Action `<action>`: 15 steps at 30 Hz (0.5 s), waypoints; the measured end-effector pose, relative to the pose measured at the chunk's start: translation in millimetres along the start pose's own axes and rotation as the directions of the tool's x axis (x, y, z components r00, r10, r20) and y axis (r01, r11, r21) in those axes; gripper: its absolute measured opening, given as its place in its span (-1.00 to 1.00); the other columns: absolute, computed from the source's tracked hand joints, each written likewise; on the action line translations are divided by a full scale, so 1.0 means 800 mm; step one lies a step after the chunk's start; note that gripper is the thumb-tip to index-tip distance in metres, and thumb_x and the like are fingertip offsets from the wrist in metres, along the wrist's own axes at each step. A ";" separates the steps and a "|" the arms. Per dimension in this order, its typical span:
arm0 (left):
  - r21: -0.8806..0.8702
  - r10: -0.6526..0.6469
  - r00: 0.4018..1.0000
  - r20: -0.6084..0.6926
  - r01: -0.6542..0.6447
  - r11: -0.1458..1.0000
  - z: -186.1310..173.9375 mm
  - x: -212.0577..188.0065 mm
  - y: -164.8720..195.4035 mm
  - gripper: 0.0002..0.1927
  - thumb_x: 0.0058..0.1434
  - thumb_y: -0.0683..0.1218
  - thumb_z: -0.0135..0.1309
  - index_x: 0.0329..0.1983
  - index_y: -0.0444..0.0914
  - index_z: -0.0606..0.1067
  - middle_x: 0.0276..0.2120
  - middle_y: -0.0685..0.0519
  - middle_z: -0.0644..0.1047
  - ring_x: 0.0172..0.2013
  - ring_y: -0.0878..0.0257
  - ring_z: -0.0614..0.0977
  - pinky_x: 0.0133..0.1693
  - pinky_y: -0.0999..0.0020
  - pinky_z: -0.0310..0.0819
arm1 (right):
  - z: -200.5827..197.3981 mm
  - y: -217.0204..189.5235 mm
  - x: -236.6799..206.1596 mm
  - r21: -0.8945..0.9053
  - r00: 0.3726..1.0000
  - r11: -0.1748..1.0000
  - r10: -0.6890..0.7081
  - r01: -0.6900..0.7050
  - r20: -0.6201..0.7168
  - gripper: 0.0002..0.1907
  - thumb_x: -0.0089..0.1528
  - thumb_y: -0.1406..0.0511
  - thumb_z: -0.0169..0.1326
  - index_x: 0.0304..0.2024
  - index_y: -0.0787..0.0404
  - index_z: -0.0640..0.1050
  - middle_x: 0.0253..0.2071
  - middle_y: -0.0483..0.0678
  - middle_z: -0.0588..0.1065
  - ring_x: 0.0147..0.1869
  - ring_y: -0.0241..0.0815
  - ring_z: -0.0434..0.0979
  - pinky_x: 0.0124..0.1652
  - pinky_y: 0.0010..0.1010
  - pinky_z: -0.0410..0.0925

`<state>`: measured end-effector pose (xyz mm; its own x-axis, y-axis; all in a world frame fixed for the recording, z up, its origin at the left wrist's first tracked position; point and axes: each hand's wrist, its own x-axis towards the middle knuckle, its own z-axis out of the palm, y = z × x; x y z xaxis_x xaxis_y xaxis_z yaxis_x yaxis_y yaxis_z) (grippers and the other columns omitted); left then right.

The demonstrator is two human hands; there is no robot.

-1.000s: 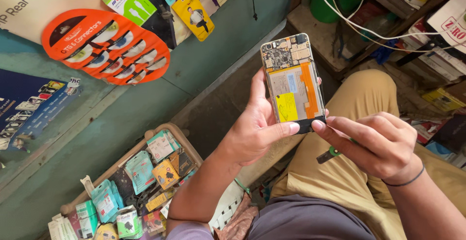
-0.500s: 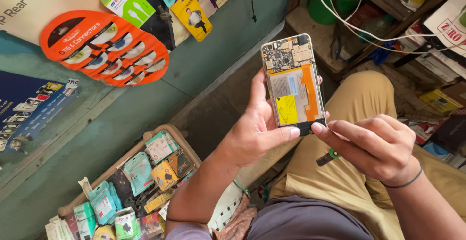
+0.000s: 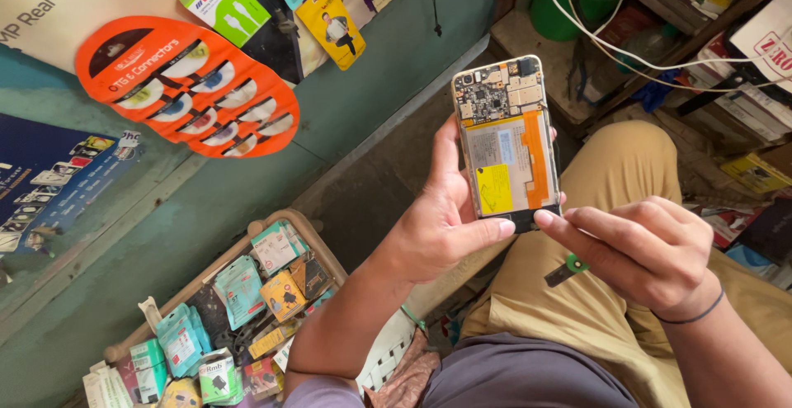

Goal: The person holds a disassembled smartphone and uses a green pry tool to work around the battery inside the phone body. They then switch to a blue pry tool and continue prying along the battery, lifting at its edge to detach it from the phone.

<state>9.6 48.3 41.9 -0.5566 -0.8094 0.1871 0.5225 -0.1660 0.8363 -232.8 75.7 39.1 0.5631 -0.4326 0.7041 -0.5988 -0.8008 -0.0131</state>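
My left hand [image 3: 441,222] holds an opened phone [image 3: 507,140] upright with its back cover off. The circuit board shows at the top, a grey battery with a yellow sticker and an orange strip below. My left thumb lies across the phone's lower edge. My right hand [image 3: 648,251] is just right of the phone's bottom corner, index fingertip touching that corner. It grips a small tool with a green collar and dark tip [image 3: 567,270] that sticks out under the fingers. Both hands hover above my lap in tan trousers [image 3: 594,317].
A wooden crate [image 3: 280,218] of packaged phone accessories sits at lower left. An orange display card [image 3: 194,86] and hanging packets cover the green wall. Shelves with boxes, white cables [image 3: 610,45] and a green bucket [image 3: 565,8] fill the upper right.
The phone and both hands have barely shifted. The view has dropped a little, so the crate sits slightly higher in the frame.
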 end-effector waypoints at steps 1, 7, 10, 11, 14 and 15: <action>-0.001 0.004 1.000 0.004 -0.004 1.000 0.000 0.000 -0.001 0.10 0.22 -0.49 -0.09 0.65 -0.07 -0.36 0.46 -0.18 0.18 0.43 0.04 0.32 0.48 0.05 0.18 | 0.000 0.000 0.000 0.000 1.000 1.000 0.002 -0.002 -0.002 -0.58 0.00 0.43 0.31 -0.06 0.11 0.73 -0.22 -0.17 0.54 -0.44 -0.33 0.40 -0.45 -0.41 0.24; -0.031 -0.002 1.000 0.024 0.002 1.000 -0.001 -0.002 -0.003 0.09 0.24 -0.49 -0.09 0.65 -0.06 -0.35 0.46 -0.20 0.20 0.42 0.02 0.34 0.49 0.06 0.16 | 0.000 0.000 -0.003 0.003 1.000 1.000 0.006 -0.006 -0.013 -0.59 0.00 0.45 0.33 -0.08 0.11 0.73 -0.25 -0.17 0.53 -0.46 -0.33 0.39 -0.46 -0.41 0.23; 0.011 0.014 1.000 0.013 -0.014 1.000 -0.001 -0.003 -0.006 0.09 0.24 -0.49 -0.08 0.66 -0.08 -0.35 0.46 -0.22 0.20 0.44 0.04 0.32 0.50 0.07 0.15 | 0.001 0.000 -0.004 0.016 1.000 1.000 0.008 -0.008 -0.014 -0.59 -0.01 0.45 0.33 -0.09 0.11 0.74 -0.26 -0.17 0.53 -0.46 -0.33 0.38 -0.46 -0.41 0.22; 0.030 0.023 1.000 0.011 -0.023 0.999 -0.002 -0.002 -0.008 0.10 0.24 -0.49 -0.08 0.66 -0.08 -0.35 0.46 -0.22 0.21 0.45 0.04 0.31 0.50 0.07 0.15 | 0.002 0.001 -0.004 0.021 1.000 1.000 0.009 -0.009 -0.014 -0.59 -0.01 0.44 0.33 -0.09 0.12 0.74 -0.27 -0.17 0.53 -0.46 -0.33 0.38 -0.47 -0.41 0.22; 0.042 0.013 1.000 -0.011 -0.012 0.999 -0.003 -0.003 -0.011 0.10 0.24 -0.49 -0.07 0.64 -0.08 -0.37 0.47 -0.20 0.21 0.46 0.04 0.33 0.50 0.04 0.18 | 0.002 0.000 -0.003 0.020 1.000 1.000 0.013 -0.013 -0.007 -0.58 -0.03 0.44 0.32 -0.09 0.12 0.74 -0.26 -0.17 0.53 -0.46 -0.32 0.38 -0.46 -0.41 0.24; 0.039 0.003 1.000 -0.021 -0.002 0.999 -0.004 -0.002 -0.012 0.10 0.23 -0.48 -0.06 0.63 -0.08 -0.38 0.48 -0.19 0.21 0.47 0.04 0.34 0.50 0.02 0.21 | 0.002 0.000 -0.003 0.017 1.000 1.000 0.015 -0.015 -0.004 -0.58 -0.03 0.43 0.31 -0.09 0.11 0.74 -0.26 -0.17 0.53 -0.46 -0.32 0.38 -0.45 -0.40 0.25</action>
<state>7.6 49.3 32.2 -0.5414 -0.8216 0.1785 0.4981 -0.1425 0.8553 -233.5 76.1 36.4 0.5522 -0.4428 0.7064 -0.5973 -0.8012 -0.0353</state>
